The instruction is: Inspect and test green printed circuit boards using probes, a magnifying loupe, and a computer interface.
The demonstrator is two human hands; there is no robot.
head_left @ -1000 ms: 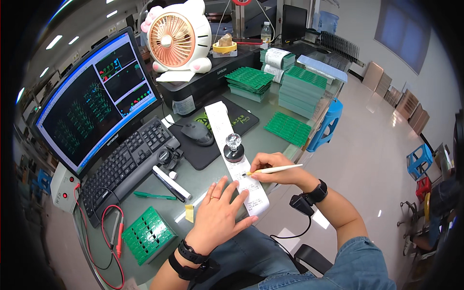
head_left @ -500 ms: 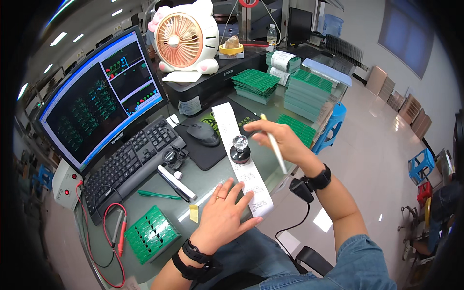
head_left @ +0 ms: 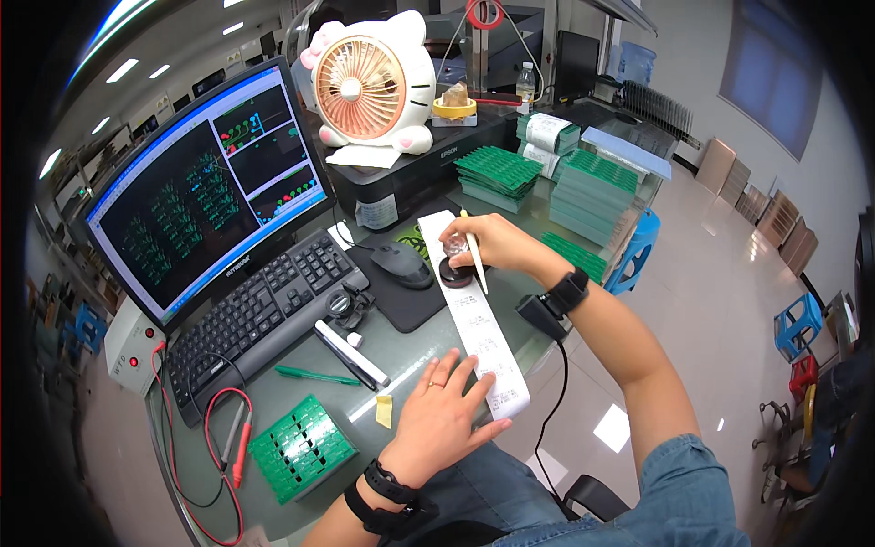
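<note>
A long white paper strip (head_left: 488, 339) with rows of print lies along the desk in front of me. My left hand (head_left: 436, 421) rests near its lower end, fingers spread, fingertips touching the paper's edge. Toward the far end stands a stamp (head_left: 456, 276) with a round black base and a clear ball knob. My right hand (head_left: 503, 244) has its fingers closed around that knob. A slim pale pen (head_left: 478, 264) is also tucked in the right hand, pointing down beside the strip. Whether the base presses on the paper, I cannot tell.
Left of the strip are a mouse (head_left: 403, 264), a keyboard (head_left: 269, 305), markers (head_left: 354, 354), a green pen (head_left: 317, 375) and a green circuit board stack (head_left: 303, 448). Red and black test leads (head_left: 239, 456) lie at the front left. More green boards (head_left: 592, 196) are stacked behind.
My right hand has moved left and down onto the stamp's knob and closed on it, still carrying the pen. My left hand stays on the strip. The whole view has shifted slightly.
</note>
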